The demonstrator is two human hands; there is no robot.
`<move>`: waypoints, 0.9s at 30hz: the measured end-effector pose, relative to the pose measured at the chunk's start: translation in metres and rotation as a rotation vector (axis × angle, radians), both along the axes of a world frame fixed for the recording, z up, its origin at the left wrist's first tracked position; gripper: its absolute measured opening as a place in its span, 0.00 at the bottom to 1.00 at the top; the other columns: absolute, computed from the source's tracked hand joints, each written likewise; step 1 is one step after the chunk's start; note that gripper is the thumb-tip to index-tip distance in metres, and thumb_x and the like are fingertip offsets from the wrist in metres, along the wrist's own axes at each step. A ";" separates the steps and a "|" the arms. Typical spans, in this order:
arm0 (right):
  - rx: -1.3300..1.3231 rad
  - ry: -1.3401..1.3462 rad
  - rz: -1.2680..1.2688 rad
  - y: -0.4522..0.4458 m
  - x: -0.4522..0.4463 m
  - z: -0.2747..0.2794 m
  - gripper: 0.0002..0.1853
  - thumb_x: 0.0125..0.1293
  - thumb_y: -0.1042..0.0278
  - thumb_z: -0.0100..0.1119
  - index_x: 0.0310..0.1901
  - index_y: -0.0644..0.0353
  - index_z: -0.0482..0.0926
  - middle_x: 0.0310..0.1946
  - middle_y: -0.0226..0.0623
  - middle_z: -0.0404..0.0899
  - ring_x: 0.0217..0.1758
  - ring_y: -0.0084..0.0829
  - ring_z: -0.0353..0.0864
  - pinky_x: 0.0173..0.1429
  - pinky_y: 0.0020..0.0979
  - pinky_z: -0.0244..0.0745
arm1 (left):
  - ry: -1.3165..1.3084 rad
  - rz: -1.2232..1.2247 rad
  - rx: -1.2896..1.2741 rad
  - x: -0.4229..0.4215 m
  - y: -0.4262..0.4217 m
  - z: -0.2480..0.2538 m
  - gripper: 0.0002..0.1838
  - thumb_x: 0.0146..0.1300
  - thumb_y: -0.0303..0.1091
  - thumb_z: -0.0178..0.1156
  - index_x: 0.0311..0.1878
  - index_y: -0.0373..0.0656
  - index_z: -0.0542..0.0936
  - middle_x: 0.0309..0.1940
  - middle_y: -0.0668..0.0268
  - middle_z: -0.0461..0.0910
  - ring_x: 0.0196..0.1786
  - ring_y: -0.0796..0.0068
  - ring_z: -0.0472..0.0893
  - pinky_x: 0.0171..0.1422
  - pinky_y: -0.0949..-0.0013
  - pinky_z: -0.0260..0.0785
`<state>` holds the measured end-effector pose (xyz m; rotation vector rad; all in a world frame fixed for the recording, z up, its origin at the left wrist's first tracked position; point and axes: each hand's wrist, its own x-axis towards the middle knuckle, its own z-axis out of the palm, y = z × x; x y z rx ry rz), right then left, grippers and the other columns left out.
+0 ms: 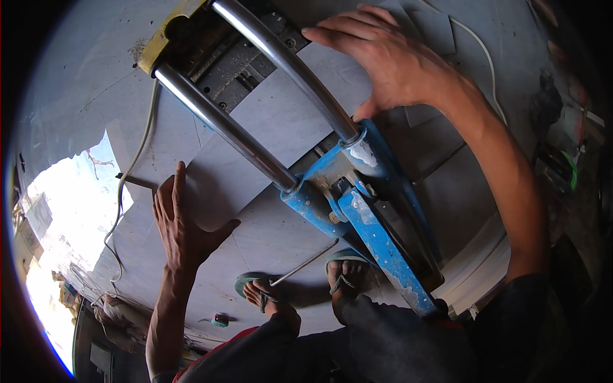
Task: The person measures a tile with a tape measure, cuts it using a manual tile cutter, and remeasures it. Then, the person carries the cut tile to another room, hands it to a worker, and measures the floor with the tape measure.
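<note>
A manual tile cutter (268, 70) with two chrome rails and a blue carriage (332, 185) stands before me, its blue lever (383, 255) slanting down towards my legs. A pale grey tile (274, 115) lies under the rails, reaching out on both sides. My left hand (179, 226) is beside the tile's left end, fingers stretched and thumb spread; whether it touches the tile is unclear. At the right end, my right hand (396, 64) arches with fingers and thumb wide apart along the tile's edge. Its thumb tip is close to the right rail and the carriage.
A yellow end piece (169, 35) caps the rails at the top. Cables run at the left (137, 159) and upper right. A grey tile piece (431, 32) lies behind my right hand. My sandalled feet (265, 290) and a small green-and-black object (220, 319) are below.
</note>
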<state>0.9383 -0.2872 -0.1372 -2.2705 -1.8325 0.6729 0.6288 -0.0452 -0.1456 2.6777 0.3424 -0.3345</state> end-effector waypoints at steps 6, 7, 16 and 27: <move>0.080 -0.018 -0.004 -0.003 0.001 -0.014 0.59 0.34 0.44 0.75 0.68 0.63 0.57 0.62 0.52 0.64 0.68 0.45 0.60 0.73 0.48 0.48 | 0.064 0.026 0.042 -0.021 0.010 0.004 0.68 0.23 0.43 0.82 0.73 0.49 0.53 0.53 0.53 0.68 0.56 0.54 0.69 0.63 0.48 0.60; 0.081 -0.016 -0.001 -0.004 -0.002 -0.017 0.59 0.34 0.44 0.75 0.68 0.63 0.57 0.62 0.52 0.64 0.68 0.45 0.60 0.73 0.48 0.48 | 0.038 0.016 0.032 -0.020 0.010 0.003 0.66 0.25 0.42 0.81 0.72 0.49 0.53 0.52 0.53 0.69 0.56 0.54 0.69 0.63 0.49 0.61; 0.067 -0.092 -0.085 -0.002 -0.005 -0.012 0.63 0.19 0.63 0.81 0.69 0.45 0.60 0.63 0.36 0.66 0.68 0.36 0.63 0.76 0.44 0.48 | -0.097 -0.008 0.010 -0.016 0.008 -0.009 0.62 0.28 0.38 0.78 0.72 0.49 0.55 0.49 0.55 0.70 0.52 0.56 0.70 0.58 0.48 0.63; 0.059 -0.082 -0.092 -0.002 -0.002 -0.015 0.58 0.22 0.62 0.81 0.66 0.44 0.66 0.60 0.37 0.68 0.66 0.38 0.64 0.75 0.42 0.50 | -0.122 -0.004 -0.014 -0.016 0.012 -0.010 0.63 0.25 0.38 0.78 0.72 0.51 0.56 0.48 0.56 0.70 0.52 0.56 0.70 0.58 0.48 0.63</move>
